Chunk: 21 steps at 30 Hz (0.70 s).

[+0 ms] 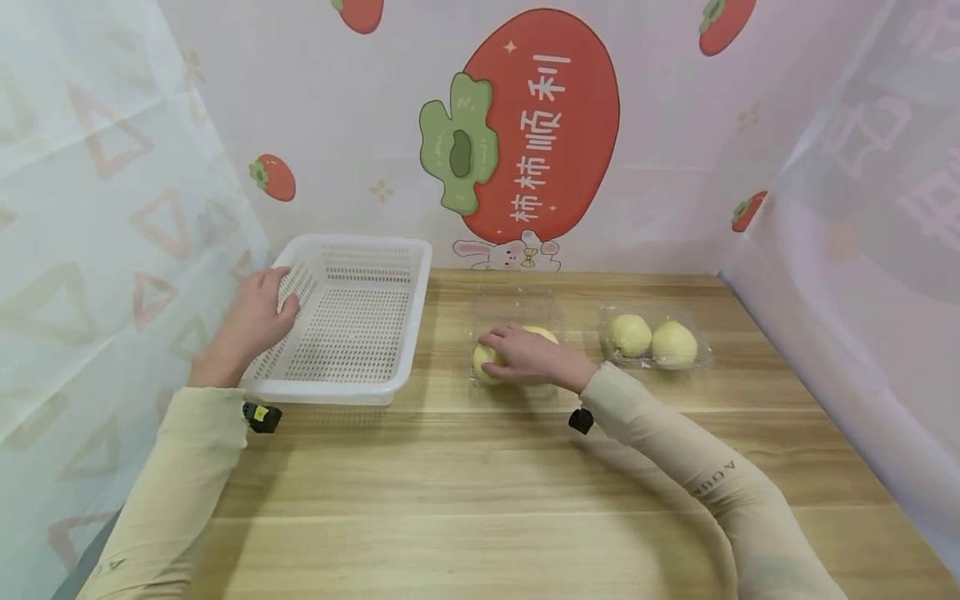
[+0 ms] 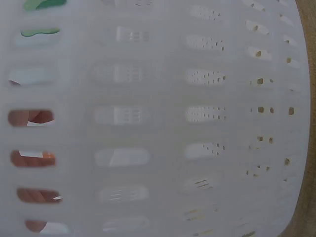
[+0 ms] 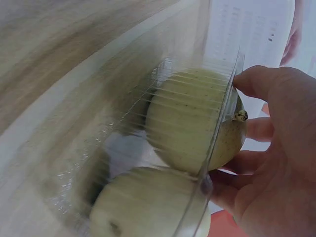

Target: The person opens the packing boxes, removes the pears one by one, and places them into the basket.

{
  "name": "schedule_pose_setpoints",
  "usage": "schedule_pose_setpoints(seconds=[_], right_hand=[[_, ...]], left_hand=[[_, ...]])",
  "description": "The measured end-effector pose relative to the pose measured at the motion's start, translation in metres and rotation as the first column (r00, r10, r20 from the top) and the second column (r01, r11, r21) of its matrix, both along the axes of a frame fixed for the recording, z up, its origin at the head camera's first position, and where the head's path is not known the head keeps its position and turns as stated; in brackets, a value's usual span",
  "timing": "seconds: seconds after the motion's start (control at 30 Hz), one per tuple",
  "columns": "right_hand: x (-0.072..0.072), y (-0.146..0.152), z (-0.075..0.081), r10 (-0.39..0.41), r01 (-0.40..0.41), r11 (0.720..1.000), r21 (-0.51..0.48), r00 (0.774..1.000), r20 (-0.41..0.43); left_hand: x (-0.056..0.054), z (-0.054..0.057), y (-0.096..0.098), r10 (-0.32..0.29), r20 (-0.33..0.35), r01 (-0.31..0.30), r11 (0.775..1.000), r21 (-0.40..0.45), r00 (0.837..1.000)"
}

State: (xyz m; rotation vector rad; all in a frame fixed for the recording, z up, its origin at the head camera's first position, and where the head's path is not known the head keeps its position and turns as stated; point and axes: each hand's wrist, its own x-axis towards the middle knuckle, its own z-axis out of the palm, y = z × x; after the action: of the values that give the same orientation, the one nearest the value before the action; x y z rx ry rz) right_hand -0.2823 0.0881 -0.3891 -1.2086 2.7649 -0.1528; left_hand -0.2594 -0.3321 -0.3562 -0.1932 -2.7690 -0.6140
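My left hand (image 1: 258, 321) grips the left rim of a white plastic basket (image 1: 402, 367). Through the basket's slots (image 2: 122, 114), parts of the fingers show in the left wrist view. Around the left pear (image 1: 486, 363) in a clear plastic box curl the fingers of my right hand (image 1: 528, 357). In the right wrist view the thumb lies at the box edge, near the stem of this pear (image 3: 190, 118). A second pear (image 3: 148, 205) sits beside it in the clear box (image 3: 123, 111), whose lid (image 1: 513, 304) stands raised behind.
Another clear box (image 1: 705, 357) with two pears (image 1: 630, 335) is at the right on the wooden table (image 1: 465, 500). Behind stands a wall sheet (image 1: 660, 208) printed with persimmons. Sheets also flank the table at left and right.
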Motion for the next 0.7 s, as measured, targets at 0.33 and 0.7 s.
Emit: schedule_pose_setpoints(seconds=[0.33,0.7], right_hand=[[-0.010,-0.008,0.001,0.003,-0.006,0.998,0.054,0.998,0.069],[-0.023,-0.011,-0.002,0.016,-0.024,0.998,0.051,0.987,0.157]], left_hand=[[-0.002,-0.010,-0.011,0.050,0.107,-0.039,0.994,-0.098,0.993],[0.001,-0.012,-0.024,0.073,0.210,-0.030,0.979,-0.201,0.975]])
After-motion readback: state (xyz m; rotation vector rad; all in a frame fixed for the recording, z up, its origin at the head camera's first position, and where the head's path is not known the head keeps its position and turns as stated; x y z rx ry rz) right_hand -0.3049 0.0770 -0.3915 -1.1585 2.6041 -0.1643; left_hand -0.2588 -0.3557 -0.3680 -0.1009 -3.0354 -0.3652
